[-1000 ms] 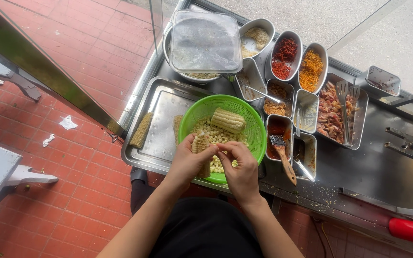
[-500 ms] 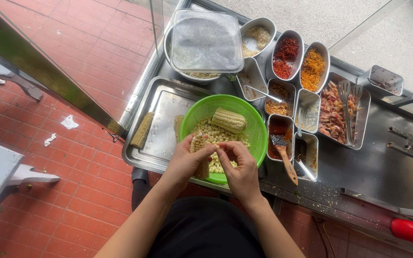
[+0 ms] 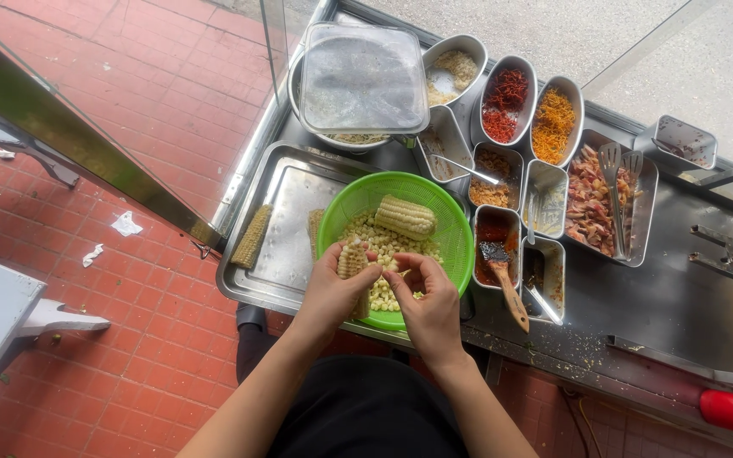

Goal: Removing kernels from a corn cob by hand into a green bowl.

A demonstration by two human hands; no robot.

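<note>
A steel bench (image 3: 638,314) seen from above, with a shallow metal tray (image 3: 286,220) on it and a row of small steel tubs of toppings to the right. A round green colander (image 3: 434,199) sits partly on the tray, half full of loose pale kernels (image 3: 383,246), with one whole cob (image 3: 405,217) lying across them.

At the colander's near rim, the left hand (image 3: 328,293) is closed around a half-stripped corn cob (image 3: 352,263) — fingers wrapped about its lower part, the upper end showing. This cob stands nearly upright, its long axis running from the near rim up and away from the person, tip pointing toward the colander's middle. The right hand (image 3: 430,305) is curled just beside it, fingertips pinched together over the kernels; whether it grips anything, I cannot tell.

The cob looks light and stiff, probably moist and a little slippery — best held around the bare core end. Two stripped cobs lie on the tray.
</note>
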